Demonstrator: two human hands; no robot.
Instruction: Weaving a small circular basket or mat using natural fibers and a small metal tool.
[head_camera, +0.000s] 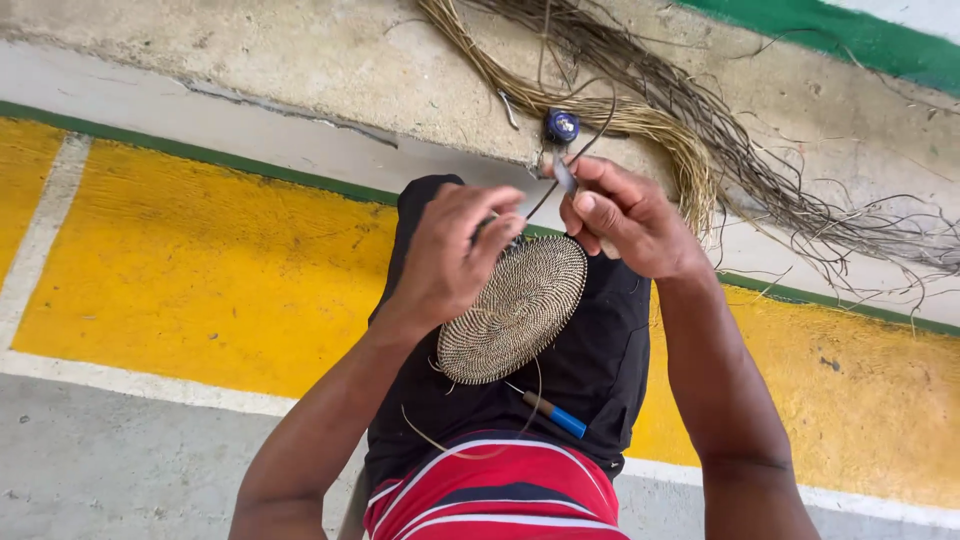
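Note:
A round woven disc of pale and dark fibre (515, 310) rests on my lap over a black cloth (590, 370). My left hand (455, 250) grips the disc's upper edge with fingers curled. My right hand (625, 215) is closed on a thin metal tool and a dark fibre strand just above the disc's top rim. A loose pale strand curls down from the disc across my lap.
A blue-handled tool (553, 414) lies on the black cloth below the disc. A bundle of dry tan and brown fibres (690, 130) spreads over the concrete ledge ahead, with a small blue round cap (561, 125) beside it. The floor is yellow with white lines.

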